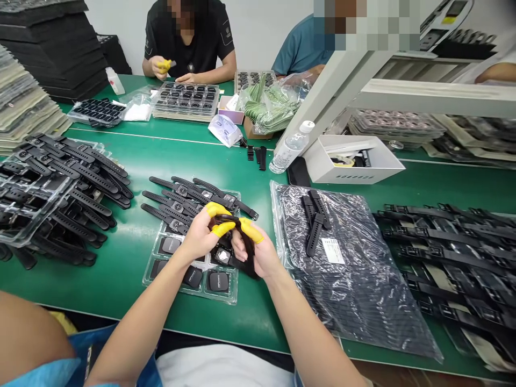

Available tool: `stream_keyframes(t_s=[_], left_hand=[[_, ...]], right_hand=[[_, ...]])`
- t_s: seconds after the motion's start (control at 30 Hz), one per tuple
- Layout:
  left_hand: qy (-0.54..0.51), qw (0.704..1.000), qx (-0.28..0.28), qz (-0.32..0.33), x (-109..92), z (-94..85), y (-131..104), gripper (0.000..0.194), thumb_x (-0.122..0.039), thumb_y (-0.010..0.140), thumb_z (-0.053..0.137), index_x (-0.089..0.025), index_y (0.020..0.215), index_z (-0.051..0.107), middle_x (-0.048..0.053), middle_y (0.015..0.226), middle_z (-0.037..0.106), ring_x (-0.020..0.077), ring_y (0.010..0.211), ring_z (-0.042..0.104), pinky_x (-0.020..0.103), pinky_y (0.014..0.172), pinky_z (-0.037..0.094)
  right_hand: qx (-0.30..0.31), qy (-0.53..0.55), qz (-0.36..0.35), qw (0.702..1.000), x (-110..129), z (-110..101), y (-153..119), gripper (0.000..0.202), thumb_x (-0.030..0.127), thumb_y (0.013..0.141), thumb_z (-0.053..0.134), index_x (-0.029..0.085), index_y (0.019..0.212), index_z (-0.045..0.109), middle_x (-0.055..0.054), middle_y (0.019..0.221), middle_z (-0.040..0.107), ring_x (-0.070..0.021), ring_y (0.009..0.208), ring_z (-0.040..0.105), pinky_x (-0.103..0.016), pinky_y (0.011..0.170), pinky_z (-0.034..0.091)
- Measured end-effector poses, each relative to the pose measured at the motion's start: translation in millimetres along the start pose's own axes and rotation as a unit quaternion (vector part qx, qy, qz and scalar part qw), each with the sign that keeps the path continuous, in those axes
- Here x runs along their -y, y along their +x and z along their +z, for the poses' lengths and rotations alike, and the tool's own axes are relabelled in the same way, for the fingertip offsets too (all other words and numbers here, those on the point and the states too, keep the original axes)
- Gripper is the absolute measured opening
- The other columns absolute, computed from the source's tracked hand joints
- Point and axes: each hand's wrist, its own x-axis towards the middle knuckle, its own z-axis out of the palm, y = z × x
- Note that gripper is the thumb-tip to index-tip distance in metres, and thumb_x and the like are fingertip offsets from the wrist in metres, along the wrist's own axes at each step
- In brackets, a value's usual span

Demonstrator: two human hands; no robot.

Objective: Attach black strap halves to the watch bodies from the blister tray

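Note:
Yellow finger cots cover fingertips on both my hands. My left hand [200, 232] pinches a dark smartwatch [227, 217] edge-on above a clear plastic tray [231, 297]. Against its right end, my right hand [264, 253] grips a black watch strap [249, 252], which hangs down below the fingers. The exact joint between watch and strap is hidden by the fingers. In the tray's front pockets lie square black watch cases [218, 281]. Watches with black straps [179, 207] lie across its rear part, straps stretched out to the left.
Loose black straps [315, 220] lie on a plastic-wrapped dark pack [346, 290] at right. More strapped watches [80, 183] are heaped at left, with strap rows [451, 258] far right. A bottle [292, 148] and white box [355, 161] stand behind. Two people sit opposite.

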Motion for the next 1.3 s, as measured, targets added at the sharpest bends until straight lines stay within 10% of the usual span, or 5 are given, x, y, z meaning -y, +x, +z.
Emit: stream_keyframes(t_s=[0.2, 0.47, 0.83, 1.07, 1.3], left_hand=[[-0.094, 0.993, -0.053, -0.043, 5, 0.0, 2, 0.043, -0.058, 0.093, 0.073, -0.019, 0.110, 0.064, 0.008, 0.108, 0.073, 0.0198, 0.092, 0.071, 0.032, 0.077, 0.061], [-0.224, 0.924, -0.310, -0.023, 0, -26.9, 17, 0.051, -0.053, 0.080, 0.088, -0.021, 0.100, 0.054, 0.006, 0.098, 0.079, 0.0170, 0.071, 0.076, 0.025, 0.062, 0.060], [-0.219, 0.890, -0.397, -0.051, -3, -37.3, 23, 0.048, -0.050, 0.085, 0.081, -0.021, 0.103, 0.047, 0.009, 0.104, 0.081, 0.0140, 0.055, 0.072, 0.025, 0.052, 0.059], [-0.148, 0.970, -0.097, -0.169, 3, -6.3, 10, 0.041, -0.040, 0.092, 0.072, -0.021, 0.127, 0.061, 0.013, 0.131, 0.074, 0.0205, 0.074, 0.079, 0.028, 0.051, 0.061], [0.104, 0.990, 0.082, 0.055, 11, -6.1, -1, 0.056, -0.003, 0.089, 0.050, -0.023, 0.138, 0.067, 0.009, 0.137, 0.070, 0.0236, 0.130, 0.065, 0.043, 0.116, 0.054]], right_hand=[[0.074, 0.038, 0.103, 0.991, -2, -5, 2, 0.035, 0.052, 0.088, 0.072, 0.021, 0.093, 0.056, 0.008, 0.057, 0.050, -0.0055, 0.036, 0.031, -0.019, 0.036, 0.024], [0.109, -0.036, 0.165, 0.980, -1, -9, -1, 0.029, 0.048, 0.095, 0.064, 0.019, 0.095, 0.059, 0.009, 0.057, 0.046, -0.0032, 0.038, 0.021, -0.018, 0.038, 0.013], [0.052, -0.069, 0.138, 0.987, 7, -9, -2, 0.029, 0.043, 0.086, 0.070, 0.018, 0.094, 0.059, 0.009, 0.057, 0.047, -0.0029, 0.040, 0.022, -0.017, 0.038, 0.014], [-0.002, -0.045, 0.031, 0.998, 5, -3, -2, 0.032, 0.035, 0.083, 0.075, 0.022, 0.099, 0.051, 0.008, 0.063, 0.060, -0.0052, 0.039, 0.039, -0.017, 0.040, 0.030], [0.018, -0.044, 0.048, 0.998, -6, -1, 0, 0.024, 0.034, 0.084, 0.072, 0.020, 0.092, 0.054, 0.008, 0.055, 0.055, -0.0049, 0.038, 0.035, -0.017, 0.039, 0.027]])
